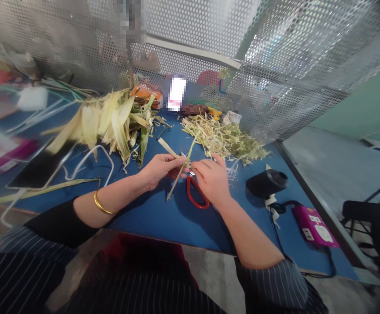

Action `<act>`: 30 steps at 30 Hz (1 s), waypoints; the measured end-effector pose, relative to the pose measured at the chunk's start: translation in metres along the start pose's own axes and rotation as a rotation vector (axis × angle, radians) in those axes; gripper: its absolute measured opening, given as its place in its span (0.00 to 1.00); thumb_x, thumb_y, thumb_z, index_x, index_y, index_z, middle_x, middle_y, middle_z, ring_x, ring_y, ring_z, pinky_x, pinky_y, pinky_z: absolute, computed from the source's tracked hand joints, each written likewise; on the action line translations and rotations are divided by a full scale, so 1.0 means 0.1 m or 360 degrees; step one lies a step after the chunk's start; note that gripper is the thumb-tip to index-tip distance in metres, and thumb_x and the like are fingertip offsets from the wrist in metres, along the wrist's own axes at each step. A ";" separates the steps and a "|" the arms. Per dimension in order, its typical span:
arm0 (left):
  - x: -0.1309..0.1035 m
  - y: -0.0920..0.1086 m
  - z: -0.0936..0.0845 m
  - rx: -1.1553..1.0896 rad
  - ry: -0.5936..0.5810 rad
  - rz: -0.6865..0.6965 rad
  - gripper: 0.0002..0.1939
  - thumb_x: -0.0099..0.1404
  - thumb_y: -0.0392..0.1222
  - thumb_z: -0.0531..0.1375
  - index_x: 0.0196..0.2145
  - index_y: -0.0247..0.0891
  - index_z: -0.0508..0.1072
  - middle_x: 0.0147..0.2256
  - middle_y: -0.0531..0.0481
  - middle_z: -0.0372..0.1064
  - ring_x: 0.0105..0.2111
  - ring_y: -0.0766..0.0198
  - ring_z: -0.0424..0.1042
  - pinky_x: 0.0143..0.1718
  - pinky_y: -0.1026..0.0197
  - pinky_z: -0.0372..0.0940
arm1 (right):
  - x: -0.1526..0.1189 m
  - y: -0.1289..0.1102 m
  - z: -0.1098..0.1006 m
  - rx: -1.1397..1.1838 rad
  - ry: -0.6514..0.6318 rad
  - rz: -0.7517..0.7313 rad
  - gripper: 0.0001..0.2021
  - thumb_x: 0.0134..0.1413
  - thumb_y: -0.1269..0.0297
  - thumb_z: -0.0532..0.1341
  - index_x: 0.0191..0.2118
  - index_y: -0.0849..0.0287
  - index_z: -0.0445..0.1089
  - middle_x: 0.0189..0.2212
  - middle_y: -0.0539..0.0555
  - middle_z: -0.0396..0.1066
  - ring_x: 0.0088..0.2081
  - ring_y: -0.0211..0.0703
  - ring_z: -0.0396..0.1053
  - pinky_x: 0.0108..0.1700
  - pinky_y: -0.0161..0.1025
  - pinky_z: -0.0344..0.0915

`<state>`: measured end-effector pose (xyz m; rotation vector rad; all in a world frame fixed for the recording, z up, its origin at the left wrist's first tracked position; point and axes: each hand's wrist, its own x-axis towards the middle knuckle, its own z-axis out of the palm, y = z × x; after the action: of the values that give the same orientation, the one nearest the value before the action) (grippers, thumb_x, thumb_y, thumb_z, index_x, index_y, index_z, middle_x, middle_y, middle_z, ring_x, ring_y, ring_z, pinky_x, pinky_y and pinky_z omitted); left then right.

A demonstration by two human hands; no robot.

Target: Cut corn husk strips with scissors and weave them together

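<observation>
Strips of corn husk [178, 176] cross one another between my two hands, above the blue table. My left hand [160, 169] pinches them from the left side, fingers closed. My right hand [212, 176] is at the right end of the strips, its fingertips pressed together on the husk. Below the hands lie red-handled scissors [197, 201], partly hidden by my right hand. To the left is a heap of broad dried corn husks [106, 120]; to the right is a pile of thin shredded husk [224, 137].
White string [232, 171] lies beside the shreds. A black cylinder [267, 182] and a purple box [316, 226] with a cable stand at the right. A dark tablet-like panel [42, 168] and white cord [93, 152] are at the left. Perforated metal sheeting [190, 48] rises behind.
</observation>
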<state>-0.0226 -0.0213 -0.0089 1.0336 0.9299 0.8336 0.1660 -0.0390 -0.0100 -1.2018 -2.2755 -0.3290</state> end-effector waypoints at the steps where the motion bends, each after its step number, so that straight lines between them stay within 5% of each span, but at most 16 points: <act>1: 0.01 0.00 -0.01 0.0027 0.0040 0.0017 0.24 0.57 0.56 0.62 0.41 0.33 0.75 0.36 0.40 0.76 0.30 0.63 0.75 0.31 0.63 0.67 | 0.00 0.00 -0.01 -0.0048 0.0021 0.0002 0.09 0.61 0.68 0.53 0.37 0.56 0.72 0.29 0.49 0.73 0.34 0.39 0.68 0.58 0.46 0.49; 4: 0.05 0.01 -0.08 0.0141 0.0376 0.0245 0.31 0.59 0.61 0.57 0.50 0.33 0.70 0.44 0.37 0.72 0.38 0.60 0.74 0.34 0.62 0.67 | 0.00 0.02 -0.04 -0.0208 0.0108 0.0032 0.11 0.61 0.69 0.53 0.36 0.55 0.73 0.29 0.50 0.73 0.34 0.39 0.67 0.59 0.46 0.47; 8: 0.09 0.08 -0.19 0.0677 0.0934 0.0789 0.29 0.58 0.52 0.62 0.54 0.38 0.68 0.53 0.41 0.67 0.50 0.58 0.67 0.46 0.60 0.63 | 0.02 0.06 -0.08 -0.0358 0.0169 -0.0024 0.12 0.60 0.72 0.52 0.34 0.54 0.73 0.30 0.49 0.73 0.36 0.38 0.67 0.60 0.47 0.45; 11: 0.06 0.12 -0.19 0.1277 0.0646 0.0946 0.16 0.62 0.51 0.58 0.40 0.41 0.78 0.42 0.47 0.75 0.42 0.59 0.71 0.44 0.59 0.62 | 0.02 0.06 -0.07 -0.0376 0.0213 -0.0099 0.10 0.60 0.71 0.53 0.35 0.54 0.72 0.32 0.49 0.73 0.39 0.38 0.67 0.60 0.48 0.45; 13: 0.02 0.12 -0.15 0.1497 0.0369 0.0870 0.17 0.63 0.53 0.56 0.32 0.41 0.80 0.31 0.49 0.77 0.32 0.62 0.72 0.41 0.59 0.63 | 0.02 0.05 -0.06 -0.0363 0.0233 -0.0154 0.10 0.61 0.70 0.54 0.36 0.54 0.72 0.32 0.49 0.74 0.40 0.38 0.67 0.61 0.48 0.45; 16: 0.00 0.07 -0.09 0.1659 0.0218 0.0884 0.17 0.61 0.54 0.57 0.27 0.40 0.79 0.24 0.51 0.74 0.26 0.65 0.69 0.42 0.59 0.62 | 0.02 0.02 -0.05 -0.0354 0.0232 -0.0238 0.10 0.61 0.70 0.54 0.37 0.54 0.72 0.32 0.48 0.74 0.42 0.39 0.67 0.61 0.49 0.45; 22: 0.03 0.02 -0.08 0.0735 0.0124 0.0533 0.13 0.57 0.47 0.62 0.34 0.35 0.78 0.29 0.47 0.75 0.24 0.67 0.71 0.29 0.64 0.64 | 0.00 -0.04 -0.15 -0.0337 0.0591 -0.0137 0.14 0.57 0.65 0.59 0.50 0.55 0.69 0.45 0.55 0.74 0.54 0.47 0.64 0.59 0.48 0.52; 25: 0.03 0.04 -0.06 0.0414 0.0190 0.0367 0.14 0.55 0.47 0.64 0.34 0.34 0.77 0.30 0.47 0.75 0.24 0.68 0.72 0.25 0.67 0.62 | -0.02 -0.06 -0.19 -0.0252 0.0784 -0.0090 0.12 0.55 0.64 0.61 0.46 0.56 0.70 0.41 0.56 0.75 0.50 0.49 0.67 0.56 0.48 0.55; 27: 0.03 0.03 -0.05 0.0264 0.0217 0.0284 0.13 0.55 0.46 0.65 0.33 0.33 0.76 0.30 0.47 0.75 0.23 0.69 0.72 0.23 0.68 0.61 | -0.03 -0.06 -0.16 -0.0125 0.0662 -0.0066 0.08 0.56 0.64 0.60 0.42 0.56 0.71 0.35 0.54 0.75 0.44 0.46 0.70 0.54 0.46 0.57; 30: 0.05 -0.03 -0.01 0.0089 0.0246 0.0214 0.12 0.54 0.44 0.66 0.32 0.33 0.74 0.27 0.49 0.73 0.22 0.70 0.71 0.23 0.68 0.62 | -0.04 -0.08 -0.03 0.0116 0.0204 0.0085 0.07 0.56 0.62 0.60 0.38 0.57 0.70 0.30 0.52 0.75 0.35 0.42 0.71 0.51 0.44 0.58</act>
<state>-0.0215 -0.0173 -0.0130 1.1010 1.0272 1.0158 0.1621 -0.0477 -0.0088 -1.1680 -2.1240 -0.2916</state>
